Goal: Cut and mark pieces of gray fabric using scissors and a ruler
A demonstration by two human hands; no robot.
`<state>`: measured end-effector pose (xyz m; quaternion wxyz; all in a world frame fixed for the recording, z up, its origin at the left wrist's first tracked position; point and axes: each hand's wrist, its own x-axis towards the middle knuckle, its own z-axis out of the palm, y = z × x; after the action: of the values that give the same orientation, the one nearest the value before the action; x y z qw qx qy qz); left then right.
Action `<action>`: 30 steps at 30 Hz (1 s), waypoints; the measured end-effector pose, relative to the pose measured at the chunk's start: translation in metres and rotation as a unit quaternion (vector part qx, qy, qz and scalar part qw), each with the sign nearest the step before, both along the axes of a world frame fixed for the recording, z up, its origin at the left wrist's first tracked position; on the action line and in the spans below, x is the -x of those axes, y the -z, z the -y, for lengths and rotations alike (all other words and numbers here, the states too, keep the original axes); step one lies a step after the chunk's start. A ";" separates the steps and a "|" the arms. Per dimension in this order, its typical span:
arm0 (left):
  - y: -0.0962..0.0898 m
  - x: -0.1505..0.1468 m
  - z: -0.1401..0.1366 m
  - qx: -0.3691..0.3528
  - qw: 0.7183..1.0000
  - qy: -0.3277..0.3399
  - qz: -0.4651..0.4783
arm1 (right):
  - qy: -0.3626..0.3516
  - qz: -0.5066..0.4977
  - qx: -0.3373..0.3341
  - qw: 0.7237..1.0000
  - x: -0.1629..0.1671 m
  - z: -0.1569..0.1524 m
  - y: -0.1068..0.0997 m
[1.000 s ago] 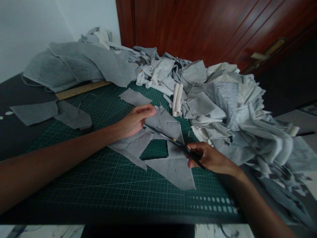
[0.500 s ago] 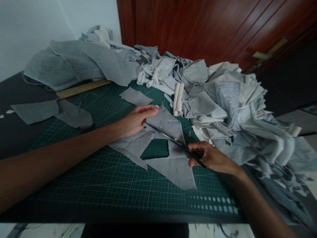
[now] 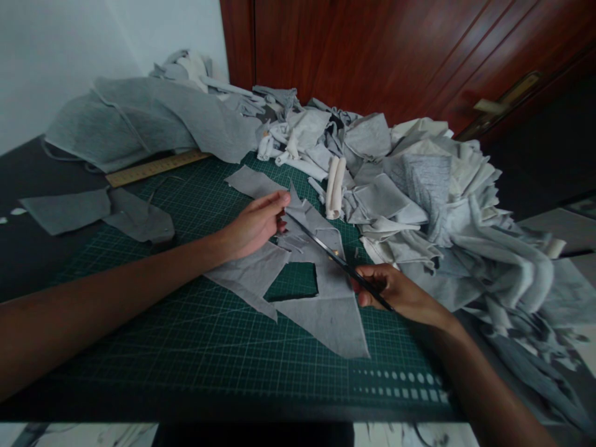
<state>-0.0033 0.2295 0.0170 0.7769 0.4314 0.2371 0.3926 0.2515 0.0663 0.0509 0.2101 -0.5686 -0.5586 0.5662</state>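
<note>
Scissors [image 3: 354,274] angle across pale gray cloth in the head view, handles in the grip of my right hand [image 3: 398,292], blades [image 3: 311,234] aimed toward my left hand [image 3: 251,228]. That hand pinches a small gray scrap [image 3: 295,200] between thumb and fingers above the middle of the green cutting mat [image 3: 186,347], well in from the near edge of the surface [image 3: 23,177]. Larger gray pieces [image 3: 326,323] lie beneath. The scrap looks light, limp and hard to damage by handling; I judge its edge the place to pinch, fingers clear of the points. The scissors look stiff and somewhat heavier, best held by the handles. A cloth heap [image 3: 370,133] lines the far and right edges. Toward the far left corner, a wooden ruler [image 3: 158,169] carries markings too small to read. White dots and squares [image 3: 403,376] mark the mat near the near right corner; no brand or label is legible.
</note>
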 end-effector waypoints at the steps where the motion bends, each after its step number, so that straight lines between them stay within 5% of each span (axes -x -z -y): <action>1: -0.001 0.000 0.000 0.010 1.000 -0.003 0.010 | 0.001 -0.004 0.000 1.000 0.000 0.000 0.001; 18: 0.007 -0.001 -0.004 -0.050 0.995 -0.046 0.077 | 0.023 -0.023 -0.025 0.999 -0.001 0.001 0.004; 30: 0.008 0.001 -0.001 -0.110 0.994 -0.017 -0.004 | 0.027 -0.033 -0.032 0.999 -0.001 0.002 0.005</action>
<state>-0.0041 0.2302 0.0092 0.7168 0.5117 0.2025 0.4282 0.2522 0.0646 0.0458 0.2618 -0.5573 -0.5534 0.5609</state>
